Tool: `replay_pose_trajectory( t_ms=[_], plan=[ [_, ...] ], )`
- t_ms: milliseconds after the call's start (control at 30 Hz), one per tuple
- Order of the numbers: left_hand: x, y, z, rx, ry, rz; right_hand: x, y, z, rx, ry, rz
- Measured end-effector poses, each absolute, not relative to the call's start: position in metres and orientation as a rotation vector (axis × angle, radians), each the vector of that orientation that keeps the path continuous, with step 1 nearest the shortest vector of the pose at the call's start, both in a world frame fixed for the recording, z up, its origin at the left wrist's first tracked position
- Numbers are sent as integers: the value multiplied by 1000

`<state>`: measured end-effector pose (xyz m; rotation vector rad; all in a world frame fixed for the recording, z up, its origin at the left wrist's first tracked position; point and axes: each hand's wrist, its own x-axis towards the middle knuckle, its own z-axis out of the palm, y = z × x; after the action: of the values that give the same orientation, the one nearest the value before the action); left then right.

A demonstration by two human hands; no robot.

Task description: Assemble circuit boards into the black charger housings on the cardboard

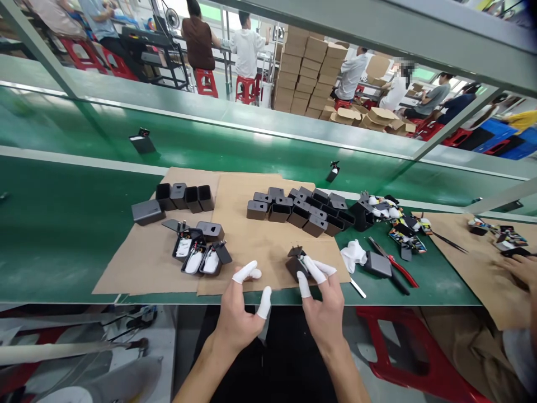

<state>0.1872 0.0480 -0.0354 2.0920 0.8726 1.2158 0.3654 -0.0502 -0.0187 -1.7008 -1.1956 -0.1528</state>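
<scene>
My right hand (322, 296), white cots on its fingertips, grips a small black charger housing (295, 262) resting on the brown cardboard sheet (260, 246). My left hand (241, 308), also in finger cots, hovers open just left of it with fingers apart and nothing in it. A cluster of part-built housings with white parts inside (200, 254) lies to the left of my left hand. Several empty black housings (302, 211) are grouped behind my right hand.
A row of black housings (182, 197) and one grey box (147, 212) sit at the left. Red-handled cutters (396, 266), a white cloth (353, 254) and loose circuit parts (398, 221) lie to the right. A co-worker's hand (520, 268) is at the right edge. A red stool (403, 347) stands below.
</scene>
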Motion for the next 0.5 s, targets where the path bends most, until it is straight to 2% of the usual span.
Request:
replay_pose_trajectory(
  t_ms=[233,500],
  plan=[
    [187,48,-36,2100,868,1231,378,-53,-19,-1767,-1459,-164],
    [187,49,-34,2080,866,1228,392,-53,-22,-1692,-1484,-228]
  ],
)
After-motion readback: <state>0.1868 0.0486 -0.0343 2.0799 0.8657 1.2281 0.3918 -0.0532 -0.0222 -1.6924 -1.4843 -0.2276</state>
